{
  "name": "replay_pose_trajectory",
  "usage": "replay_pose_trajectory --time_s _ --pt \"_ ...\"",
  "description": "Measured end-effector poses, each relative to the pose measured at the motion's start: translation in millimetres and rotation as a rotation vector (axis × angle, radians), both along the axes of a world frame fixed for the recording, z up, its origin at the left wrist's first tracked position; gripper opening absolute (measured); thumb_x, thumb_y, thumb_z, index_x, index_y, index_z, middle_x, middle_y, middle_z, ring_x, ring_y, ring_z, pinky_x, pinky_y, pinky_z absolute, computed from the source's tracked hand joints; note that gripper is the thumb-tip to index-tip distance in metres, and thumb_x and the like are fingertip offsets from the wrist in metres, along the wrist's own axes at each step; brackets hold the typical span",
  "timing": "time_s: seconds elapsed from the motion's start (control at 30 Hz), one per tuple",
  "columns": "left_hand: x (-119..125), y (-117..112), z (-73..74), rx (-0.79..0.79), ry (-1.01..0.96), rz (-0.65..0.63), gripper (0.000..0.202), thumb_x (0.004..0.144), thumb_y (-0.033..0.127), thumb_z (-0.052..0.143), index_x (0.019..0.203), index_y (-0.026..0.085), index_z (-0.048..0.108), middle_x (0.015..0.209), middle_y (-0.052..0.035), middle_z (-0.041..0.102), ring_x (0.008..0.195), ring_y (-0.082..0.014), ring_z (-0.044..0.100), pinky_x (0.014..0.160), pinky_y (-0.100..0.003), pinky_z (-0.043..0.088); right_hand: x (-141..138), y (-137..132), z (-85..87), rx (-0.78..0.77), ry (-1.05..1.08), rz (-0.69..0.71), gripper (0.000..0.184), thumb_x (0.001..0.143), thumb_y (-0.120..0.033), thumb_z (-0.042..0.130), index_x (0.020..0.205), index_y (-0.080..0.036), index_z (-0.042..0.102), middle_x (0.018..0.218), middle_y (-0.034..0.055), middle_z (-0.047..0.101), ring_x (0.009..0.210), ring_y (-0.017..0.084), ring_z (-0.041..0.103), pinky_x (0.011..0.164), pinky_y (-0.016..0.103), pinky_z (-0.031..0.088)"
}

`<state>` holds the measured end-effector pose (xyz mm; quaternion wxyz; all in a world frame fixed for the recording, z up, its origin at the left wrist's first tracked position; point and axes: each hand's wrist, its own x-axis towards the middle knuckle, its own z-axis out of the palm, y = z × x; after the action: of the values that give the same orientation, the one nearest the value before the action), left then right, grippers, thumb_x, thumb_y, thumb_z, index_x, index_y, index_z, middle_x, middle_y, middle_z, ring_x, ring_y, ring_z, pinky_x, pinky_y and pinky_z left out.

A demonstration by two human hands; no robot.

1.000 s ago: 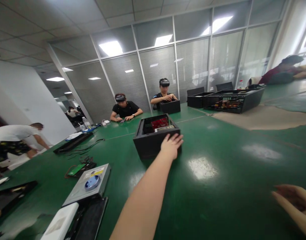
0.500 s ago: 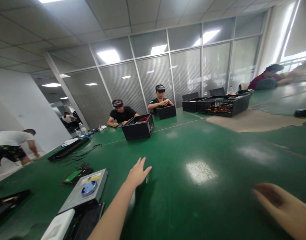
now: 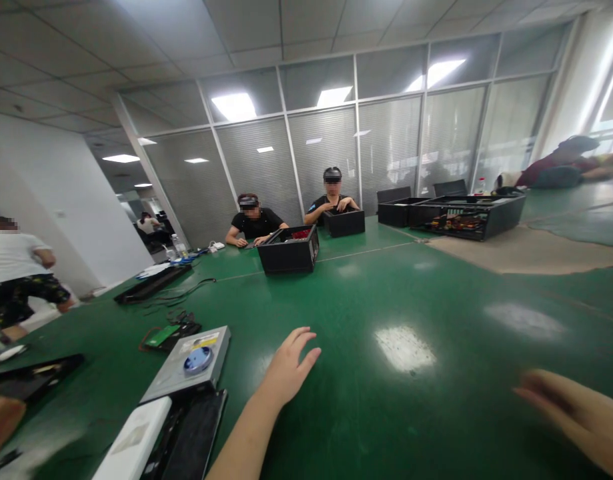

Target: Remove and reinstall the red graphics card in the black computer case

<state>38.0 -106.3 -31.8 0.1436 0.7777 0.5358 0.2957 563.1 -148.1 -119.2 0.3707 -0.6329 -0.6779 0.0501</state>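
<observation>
My left hand [image 3: 293, 367] is over the green table [image 3: 356, 400] with its fingers apart and holds nothing. To its left lies a silver optical drive [image 3: 173, 363] with a round blue piece [image 3: 198, 361] on top. In front of the drive, a white box-shaped piece [image 3: 136, 433] rests beside a flat black panel [image 3: 199, 433]. My right hand [image 3: 576, 410], slightly blurred, is at the lower right. Its thumb and fingers are curved with a gap between them, and nothing shows in it.
A green circuit board [image 3: 166, 335] with wires lies behind the drive. Across the table, two people work at black computer cases [image 3: 289, 253]. More open cases [image 3: 461, 217] stand at the back right beside a brown sheet [image 3: 521, 253]. Another person's hand [image 3: 1, 420] is at the left edge.
My view has shifted left, so the table things sit farther right. My left hand's fingers are a little more bent. The person at far left has straightened, and another hand has appeared at the left edge.
</observation>
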Motion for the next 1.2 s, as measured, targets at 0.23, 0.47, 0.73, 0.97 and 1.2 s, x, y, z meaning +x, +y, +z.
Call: replay_pose_trajectory --time_s 0.23,0.47,0.73,0.97,1.2 --pt "5.0 -0.9 -6.0 -0.069 0.049 -0.047 0.034 0.096 0.049 0.053 0.114 0.025 0.070 0.146 -0.0070 0.055 0.132 -0.0252 0.054 0.115 -0.041 0.041 -121.4 72.0 90.5 0.035 0.077 0.329 0.027 0.095 -0.048 0.052 0.097 -0.023 0.061 0.097 0.0090 0.065 0.087 0.023 0.064 0.076 0.038 0.053" --pt "-8.9 10.8 -11.7 -0.120 0.004 -0.008 0.025 0.094 0.041 0.056 0.102 0.023 0.071 0.135 -0.0093 0.059 0.120 -0.0249 0.061 0.107 -0.043 0.048 -173.7 84.5 38.7 -0.079 0.283 0.644 0.029 0.101 -0.045 0.048 0.115 -0.021 0.057 0.107 0.0070 0.059 0.086 0.016 0.061 0.073 0.031 0.052" --pt "-9.4 17.9 -13.6 -0.160 0.033 -0.034 0.017 0.092 0.036 0.058 0.096 0.023 0.068 0.133 -0.0079 0.058 0.115 -0.0236 0.062 0.103 -0.041 0.049 -134.6 89.2 67.2 0.249 0.225 0.457 0.030 0.098 -0.041 0.055 0.122 -0.023 0.056 0.113 0.0078 0.060 0.095 0.020 0.061 0.081 0.034 0.052" --pt "-8.6 22.2 -17.7 -0.153 0.057 -0.041 0.011 0.089 0.031 0.059 0.083 0.022 0.063 0.118 -0.0051 0.060 0.104 -0.0205 0.062 0.095 -0.037 0.050 -77.7 157.0 173.2 0.206 -0.351 0.075 0.056 0.096 -0.061 0.045 0.123 -0.016 0.065 0.132 0.0174 0.062 0.128 0.035 0.053 0.111 0.053 0.038" --pt "-11.3 28.5 -15.6 -0.094 0.139 -0.006 0.018 0.091 0.037 0.057 0.082 0.023 0.063 0.111 -0.0040 0.059 0.095 -0.0204 0.062 0.086 -0.036 0.052 -55.2 185.1 198.2 -0.488 -0.359 0.197 0.088 0.087 -0.085 0.036 0.118 -0.012 0.073 0.118 0.0180 0.072 0.108 0.033 0.067 0.099 0.041 0.047"
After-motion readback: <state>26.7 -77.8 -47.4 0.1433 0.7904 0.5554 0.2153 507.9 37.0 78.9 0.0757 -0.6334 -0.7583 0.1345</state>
